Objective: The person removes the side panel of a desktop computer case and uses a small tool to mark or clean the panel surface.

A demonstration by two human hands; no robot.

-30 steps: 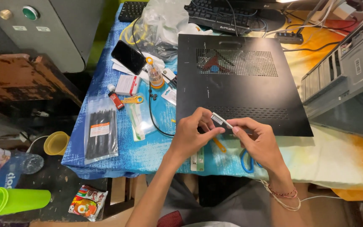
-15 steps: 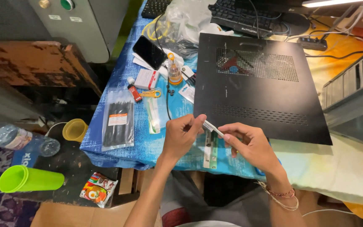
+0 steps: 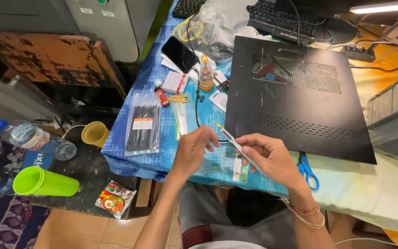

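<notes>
Blue cloth (image 3: 130, 152) covers the cluttered table, with a black perforated panel (image 3: 295, 97) lying flat on its right part. You hold a slim strip-like piece (image 3: 236, 144) above the near table edge. Its long axis runs diagonally: the yellow-tipped end points far-left, the other end near-right into your right hand (image 3: 272, 157). Your right hand's fingers are curled and pinch the strip's near-right length. Your left hand (image 3: 192, 150) has its fingers bent, the tips closing on the far-left end just beside the yellow tip. The strip spans the gap between both hands. Blue scissors (image 3: 307, 170) lie just right of your right hand.
</notes>
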